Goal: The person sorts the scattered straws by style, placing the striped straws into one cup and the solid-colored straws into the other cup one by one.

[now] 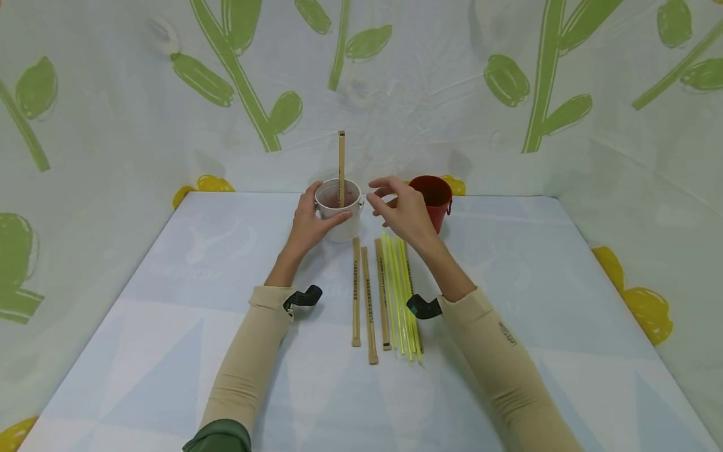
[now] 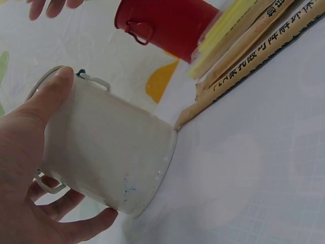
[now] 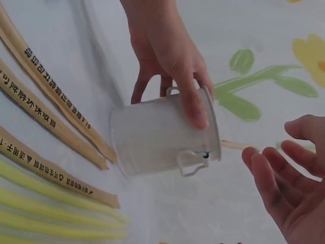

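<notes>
My left hand (image 1: 312, 221) grips a small white bucket (image 1: 339, 209) that stands on the table; its thumb (image 2: 48, 96) lies over the rim and its fingers wrap the far side (image 3: 175, 76). One paper-wrapped stick (image 1: 341, 166) stands upright inside the bucket. My right hand (image 1: 397, 204) hovers open just right of the bucket's rim, holding nothing, fingers loosely spread (image 3: 284, 175). On the table lie three wrapped sticks (image 1: 367, 301) and several yellow-green straws (image 1: 402, 292). A red bucket (image 1: 432, 198) stands behind my right hand.
The table (image 1: 169, 326) is covered with a pale blue patterned cloth. White walls with green leaf prints (image 1: 237, 69) close it in at the back and both sides. The sticks and straws lie side by side between my forearms.
</notes>
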Available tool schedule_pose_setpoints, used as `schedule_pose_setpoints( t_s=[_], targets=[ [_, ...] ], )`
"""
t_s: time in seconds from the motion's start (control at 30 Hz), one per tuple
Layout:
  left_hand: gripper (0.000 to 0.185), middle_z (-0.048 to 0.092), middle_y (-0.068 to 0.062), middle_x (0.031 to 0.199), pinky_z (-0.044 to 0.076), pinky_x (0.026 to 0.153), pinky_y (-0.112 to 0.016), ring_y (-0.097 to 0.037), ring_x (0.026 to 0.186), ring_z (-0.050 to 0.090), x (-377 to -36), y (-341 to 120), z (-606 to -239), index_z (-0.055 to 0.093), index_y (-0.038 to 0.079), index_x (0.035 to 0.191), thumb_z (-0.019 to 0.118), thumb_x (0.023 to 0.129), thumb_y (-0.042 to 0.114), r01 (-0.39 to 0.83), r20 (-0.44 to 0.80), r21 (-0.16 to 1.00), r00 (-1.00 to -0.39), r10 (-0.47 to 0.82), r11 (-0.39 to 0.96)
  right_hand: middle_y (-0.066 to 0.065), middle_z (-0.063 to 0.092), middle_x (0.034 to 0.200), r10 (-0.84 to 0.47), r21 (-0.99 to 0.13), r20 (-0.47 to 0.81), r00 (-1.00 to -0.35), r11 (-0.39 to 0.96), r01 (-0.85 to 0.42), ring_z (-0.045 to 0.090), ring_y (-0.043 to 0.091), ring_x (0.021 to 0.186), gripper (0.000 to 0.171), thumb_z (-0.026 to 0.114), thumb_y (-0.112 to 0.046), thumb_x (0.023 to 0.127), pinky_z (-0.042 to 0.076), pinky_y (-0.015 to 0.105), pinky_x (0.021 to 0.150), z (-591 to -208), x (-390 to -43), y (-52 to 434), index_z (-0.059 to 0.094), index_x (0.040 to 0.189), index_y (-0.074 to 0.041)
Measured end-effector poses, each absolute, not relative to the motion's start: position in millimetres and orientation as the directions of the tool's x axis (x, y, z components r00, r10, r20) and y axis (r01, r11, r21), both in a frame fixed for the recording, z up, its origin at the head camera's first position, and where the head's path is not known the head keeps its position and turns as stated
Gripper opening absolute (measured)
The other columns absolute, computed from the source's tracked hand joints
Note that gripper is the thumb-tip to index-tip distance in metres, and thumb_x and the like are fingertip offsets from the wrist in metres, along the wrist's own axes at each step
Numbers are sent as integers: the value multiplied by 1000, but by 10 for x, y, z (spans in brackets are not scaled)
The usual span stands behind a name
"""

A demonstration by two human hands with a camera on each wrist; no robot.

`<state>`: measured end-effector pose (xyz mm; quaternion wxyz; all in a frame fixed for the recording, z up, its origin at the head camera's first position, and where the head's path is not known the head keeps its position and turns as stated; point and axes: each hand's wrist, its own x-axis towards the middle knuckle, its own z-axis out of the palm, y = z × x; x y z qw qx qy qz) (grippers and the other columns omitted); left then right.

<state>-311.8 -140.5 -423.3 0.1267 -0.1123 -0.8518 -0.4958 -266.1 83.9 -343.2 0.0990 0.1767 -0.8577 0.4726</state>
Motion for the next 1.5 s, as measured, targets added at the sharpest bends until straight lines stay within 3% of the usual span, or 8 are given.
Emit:
schedule_pose_setpoints(
  t_s=[0.33, 0.53, 0.73, 0.93, 1.23, 1.5],
  targets=[
    [94, 41, -16, 142, 40, 112, -47, -30, 136, 43, -3124, -1414, -4240, 32, 13, 151, 82, 77, 43, 318, 327, 821, -943, 66, 473, 8, 72, 103, -237, -744, 301, -924, 548, -383, 70, 20, 76, 34, 63, -34, 95, 59, 29, 65, -3437, -2394, 1083, 63, 122, -13],
    [95, 42, -16, 141, 40, 111, -48, -32, 135, 43, -3119, -1420, -4226, 31, 13, 151, 82, 77, 44, 317, 325, 821, -943, 68, 476, 9, 72, 99, -242, -751, 158, -957, 600, -276, 68, 24, 79, 37, 65, -35, 94, 59, 31, 66, -3530, -2325, 1242, 62, 123, -12],
    [96, 41, -18, 141, 39, 112, -50, -33, 136, 43, -3126, -1424, -4232, 31, 13, 151, 82, 76, 44, 313, 319, 819, -945, 73, 481, 12, 70, 106, -269, -724, -11, -963, 667, -177, 68, 34, 88, 43, 66, -34, 93, 60, 32, 68, -3590, -2324, 1327, 59, 127, -8],
    [95, 41, -18, 141, 40, 111, -50, -33, 136, 43, -3123, -1427, -4222, 32, 14, 151, 82, 76, 43, 316, 320, 822, -945, 75, 474, 15, 67, 113, -267, -666, -156, -951, 740, -98, 68, 34, 93, 52, 66, -35, 92, 60, 33, 72, -3576, -2346, 1334, 56, 134, -6],
    [95, 41, -17, 141, 41, 110, -49, -32, 135, 43, -3141, -1436, -4201, 31, 15, 151, 81, 77, 44, 312, 319, 817, -945, 70, 484, 17, 68, 114, -256, -585, -267, -929, 809, -55, 69, 22, 72, 50, 65, -36, 93, 58, 29, 69, -3584, -2393, 1349, 57, 133, -6],
    [95, 41, -17, 142, 40, 112, -47, -31, 135, 43, -3130, -1421, -4220, 31, 12, 151, 82, 77, 41, 314, 321, 821, -945, 68, 477, 14, 70, 106, -190, -473, -374, -908, 881, 10, 67, 21, 72, 40, 62, -30, 95, 57, 31, 70, -3628, -2379, 1394, 60, 127, -6]
  ],
)
